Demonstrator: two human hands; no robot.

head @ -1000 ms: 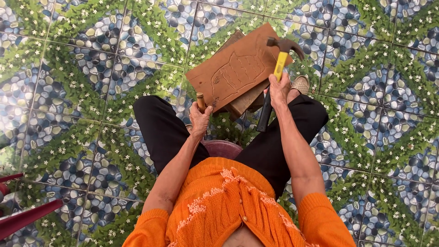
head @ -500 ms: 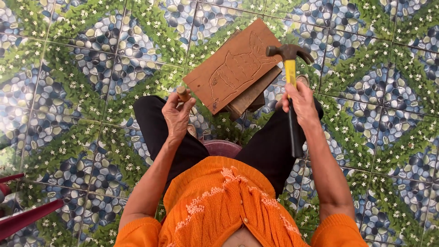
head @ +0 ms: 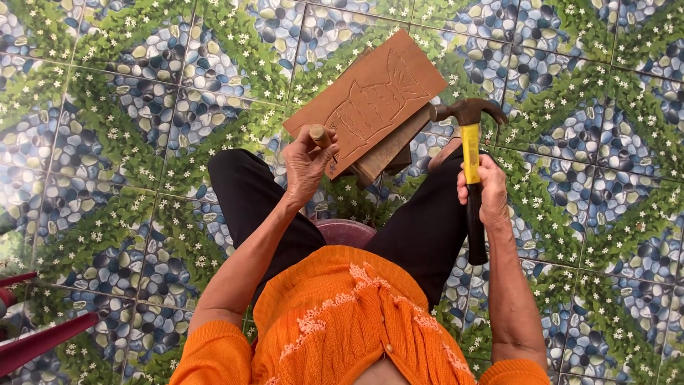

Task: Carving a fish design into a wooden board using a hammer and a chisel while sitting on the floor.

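A brown wooden board [head: 370,100] with a fish outline cut into it lies tilted across other boards on my knees. My left hand [head: 306,162] grips a chisel with a round wooden handle [head: 318,135], held at the board's near left edge. My right hand [head: 486,191] holds a claw hammer [head: 469,153] with a yellow and black handle upright, its head just right of the board and clear of it.
A stack of plainer boards [head: 388,151] sits under the carved one. I sit on a small maroon stool [head: 348,229], in black trousers and an orange top. The floor [head: 128,128] is patterned tile. Red bars [head: 35,342] show at the lower left.
My left hand has lifted toward the board with the chisel. My right hand has swung the hammer from lying low beside the board to upright, then drifted slightly right.
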